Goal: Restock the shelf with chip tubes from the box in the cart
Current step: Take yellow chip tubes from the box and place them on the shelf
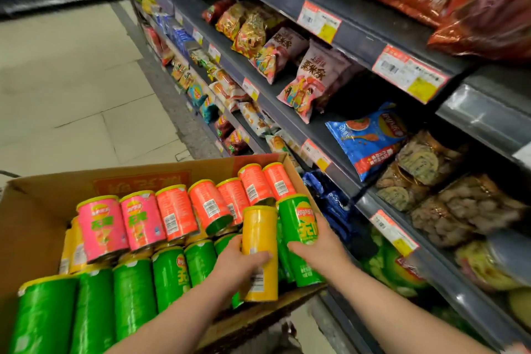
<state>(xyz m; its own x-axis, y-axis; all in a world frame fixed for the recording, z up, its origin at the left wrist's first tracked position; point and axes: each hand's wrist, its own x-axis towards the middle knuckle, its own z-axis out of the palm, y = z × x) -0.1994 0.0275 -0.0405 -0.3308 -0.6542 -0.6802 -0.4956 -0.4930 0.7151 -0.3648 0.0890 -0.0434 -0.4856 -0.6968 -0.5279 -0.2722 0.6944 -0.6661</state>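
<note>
Left grip [241, 264]: wraps yellow tube [260, 227], fingers hiding part of it.
Right grip [319, 247]: clasps green tube [298, 218].
Box [43, 187]: near-left corner cut off.

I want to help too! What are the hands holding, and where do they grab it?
The left hand grips a yellow chip tube and the right hand grips a green chip tube, each around its middle.

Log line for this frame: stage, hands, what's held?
stage: picking from box | left hand: grips yellow tube | right hand: grips green tube | position: both tubes over box
</note>
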